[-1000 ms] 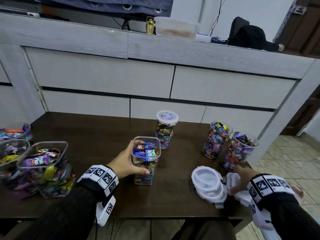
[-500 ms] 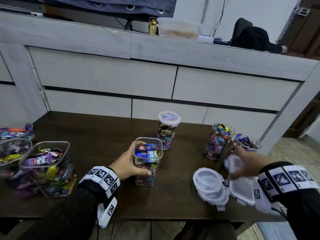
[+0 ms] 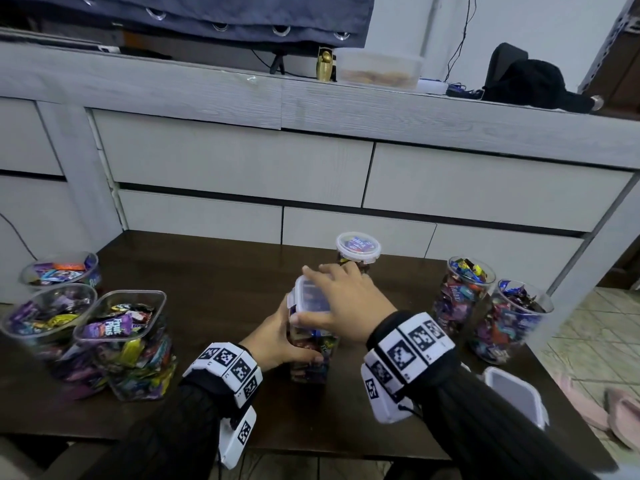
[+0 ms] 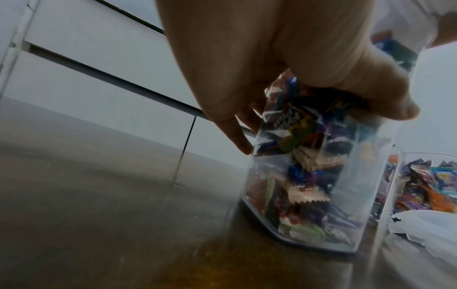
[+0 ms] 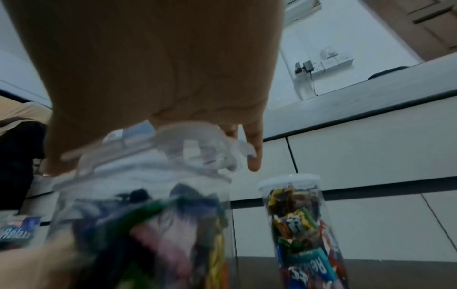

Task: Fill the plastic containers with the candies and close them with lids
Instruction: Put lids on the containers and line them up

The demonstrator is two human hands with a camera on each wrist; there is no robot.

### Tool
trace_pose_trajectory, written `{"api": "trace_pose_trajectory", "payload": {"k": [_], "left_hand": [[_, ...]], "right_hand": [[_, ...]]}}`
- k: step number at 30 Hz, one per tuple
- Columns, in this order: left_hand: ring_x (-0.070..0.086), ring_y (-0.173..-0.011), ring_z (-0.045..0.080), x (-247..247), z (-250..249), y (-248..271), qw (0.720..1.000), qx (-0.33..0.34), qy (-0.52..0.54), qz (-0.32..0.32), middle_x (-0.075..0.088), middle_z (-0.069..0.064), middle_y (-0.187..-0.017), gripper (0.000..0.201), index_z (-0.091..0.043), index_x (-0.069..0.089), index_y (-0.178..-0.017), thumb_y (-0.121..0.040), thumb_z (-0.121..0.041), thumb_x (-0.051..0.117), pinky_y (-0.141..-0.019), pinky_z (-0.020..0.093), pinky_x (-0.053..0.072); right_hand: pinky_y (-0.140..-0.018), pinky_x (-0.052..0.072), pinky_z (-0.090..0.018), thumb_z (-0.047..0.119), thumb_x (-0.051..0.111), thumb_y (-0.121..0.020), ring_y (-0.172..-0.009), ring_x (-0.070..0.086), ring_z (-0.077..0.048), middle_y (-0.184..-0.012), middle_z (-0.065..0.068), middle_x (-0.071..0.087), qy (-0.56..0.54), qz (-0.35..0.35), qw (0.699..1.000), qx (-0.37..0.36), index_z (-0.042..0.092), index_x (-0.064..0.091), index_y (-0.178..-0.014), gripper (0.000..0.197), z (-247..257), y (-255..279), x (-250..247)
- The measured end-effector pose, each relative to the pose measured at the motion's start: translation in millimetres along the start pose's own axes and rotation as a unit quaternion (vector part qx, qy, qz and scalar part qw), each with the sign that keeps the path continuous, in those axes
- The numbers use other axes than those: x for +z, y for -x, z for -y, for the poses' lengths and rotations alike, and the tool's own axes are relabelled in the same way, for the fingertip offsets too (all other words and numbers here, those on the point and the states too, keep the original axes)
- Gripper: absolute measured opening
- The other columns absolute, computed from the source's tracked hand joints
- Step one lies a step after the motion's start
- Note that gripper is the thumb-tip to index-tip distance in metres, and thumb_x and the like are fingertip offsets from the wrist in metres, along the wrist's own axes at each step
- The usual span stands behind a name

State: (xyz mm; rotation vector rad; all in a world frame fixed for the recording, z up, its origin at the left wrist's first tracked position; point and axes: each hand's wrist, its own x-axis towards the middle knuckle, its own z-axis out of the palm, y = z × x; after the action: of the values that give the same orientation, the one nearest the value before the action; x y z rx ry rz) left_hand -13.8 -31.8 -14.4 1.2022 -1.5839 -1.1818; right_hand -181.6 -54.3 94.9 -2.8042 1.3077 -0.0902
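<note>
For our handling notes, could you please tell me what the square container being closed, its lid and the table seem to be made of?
Square container: clear, glossy hard plastic; candy wrappers show through its walls.
Lid: translucent whitish plastic with side clip tabs, probably slightly flexible; the right hand lays it on top.
Table: dark brown, smooth, faintly reflective; wood or laminate, hard to tell which.

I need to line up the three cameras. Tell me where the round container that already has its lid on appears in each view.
Head: the lidded round container stands at centre, far side of the table, behind the right hand.
Left wrist: not in it.
Right wrist: lower right, beside the square container.
Shared landmark: the square container that the left hand grips.
</note>
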Motion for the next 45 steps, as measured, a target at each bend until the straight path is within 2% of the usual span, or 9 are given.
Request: {"api": "trace_pose_trajectory", "payload": {"k": [4, 15, 19, 23, 27, 33, 38, 41, 45], "left_hand": [[0.059, -0.12, 0.009, 1, 7, -2, 1.0, 0.012, -0.023, -0.012, 0.064, -0.005, -0.126, 0.084, -0.027, 0.047, -0.135, -0.063, -0.022, 0.091, -0.104, 0.042, 0.047], [0.061, -0.114, 0.009, 5, 3, -3, 0.997, 0.047, -0.068, -0.002, 0.066, -0.009, -0.119, 0.062, -0.029, 0.056, -0.125, -0.069, -0.026, 0.084, -0.096, 0.03, 0.051], [0.062, -0.111, 0.004, 2, 0, -2, 0.997, 0.032, -0.063, 0.012, 0.068, -0.012, -0.115, 0.061, -0.034, 0.058, -0.119, -0.068, -0.021, 0.087, -0.092, 0.019, 0.049], [0.059, -0.116, 0.003, 2, 2, -1, 0.999, 0.027, -0.03, 0.0, 0.066, -0.012, -0.12, 0.069, -0.034, 0.055, -0.123, -0.065, -0.018, 0.089, -0.097, 0.018, 0.046], [0.059, -0.116, 0.004, 5, 2, 1, 0.999, 0.024, -0.019, -0.01, 0.066, -0.015, -0.12, 0.072, -0.035, 0.055, -0.122, -0.059, -0.032, 0.089, -0.097, 0.018, 0.046], [0.059, -0.117, 0.005, 6, 1, 2, 1.0, 0.02, -0.017, -0.011, 0.065, -0.012, -0.121, 0.072, -0.036, 0.055, -0.122, -0.06, -0.028, 0.089, -0.102, 0.027, 0.046], [0.058, -0.118, 0.002, 6, 1, 0, 1.0, 0.01, -0.013, -0.011, 0.065, -0.014, -0.122, 0.073, -0.034, 0.054, -0.124, -0.062, -0.021, 0.089, -0.1, 0.022, 0.045], [0.057, -0.118, 0.0, 9, 0, 0, 1.0, 0.017, -0.021, -0.011, 0.065, -0.02, -0.12, 0.068, -0.04, 0.054, -0.12, -0.065, -0.017, 0.088, -0.097, 0.014, 0.044], [0.051, -0.125, 0.001, 11, -1, 0, 0.998, 0.029, -0.052, -0.012, 0.057, -0.014, -0.132, 0.081, -0.03, 0.047, -0.134, -0.064, -0.028, 0.088, -0.106, 0.019, 0.04]], "right_hand": [[-0.105, 0.033, -0.045, 0.075, 0.032, -0.084, -0.127, 0.031, -0.029, -0.145, -0.007, 0.038, -0.036, -0.017, 0.999, 0.02, 0.026, 0.02, -0.15, 0.082, 9, -2, 15], [-0.108, 0.031, -0.045, 0.075, 0.016, -0.084, -0.137, 0.026, -0.024, -0.151, -0.003, 0.031, -0.014, -0.069, 0.997, 0.037, 0.021, 0.016, -0.15, 0.085, 20, 8, 31], [-0.116, 0.021, -0.042, 0.067, 0.04, -0.087, -0.144, 0.01, -0.021, -0.154, -0.004, 0.021, -0.185, 0.011, 0.982, 0.02, 0.016, 0.022, -0.145, 0.08, 11, 6, 18], [-0.119, 0.009, -0.039, 0.05, 0.066, -0.082, -0.146, -0.009, -0.018, -0.159, 0.001, -0.003, -0.195, 0.131, 0.972, -0.027, 0.02, 0.011, -0.148, 0.092, -7, 6, 2], [-0.116, 0.015, -0.032, 0.038, 0.069, -0.084, -0.143, 0.006, -0.014, -0.155, 0.0, 0.013, -0.197, 0.069, 0.976, -0.062, 0.019, 0.017, -0.148, 0.085, -12, 11, 9], [-0.115, 0.016, -0.031, 0.036, 0.074, -0.08, -0.143, 0.008, -0.013, -0.155, 0.002, 0.017, -0.235, 0.039, 0.969, -0.06, 0.02, 0.022, -0.146, 0.086, -14, 12, 16], [-0.115, 0.027, -0.034, 0.048, 0.087, -0.057, -0.137, 0.029, -0.016, -0.149, -0.001, 0.032, -0.282, -0.043, 0.957, 0.05, 0.014, 0.025, -0.146, 0.113, -20, 15, 21], [-0.092, 0.052, -0.035, 0.056, 0.085, -0.052, -0.106, 0.058, -0.008, -0.114, 0.007, 0.061, -0.298, -0.081, 0.945, 0.107, 0.021, 0.051, -0.12, 0.084, -21, 23, 29], [-0.081, 0.052, -0.021, 0.052, 0.084, -0.058, -0.096, 0.061, -0.003, -0.1, 0.013, 0.065, -0.297, -0.092, 0.946, 0.087, 0.026, 0.057, -0.111, 0.064, -23, 30, 31]]}}
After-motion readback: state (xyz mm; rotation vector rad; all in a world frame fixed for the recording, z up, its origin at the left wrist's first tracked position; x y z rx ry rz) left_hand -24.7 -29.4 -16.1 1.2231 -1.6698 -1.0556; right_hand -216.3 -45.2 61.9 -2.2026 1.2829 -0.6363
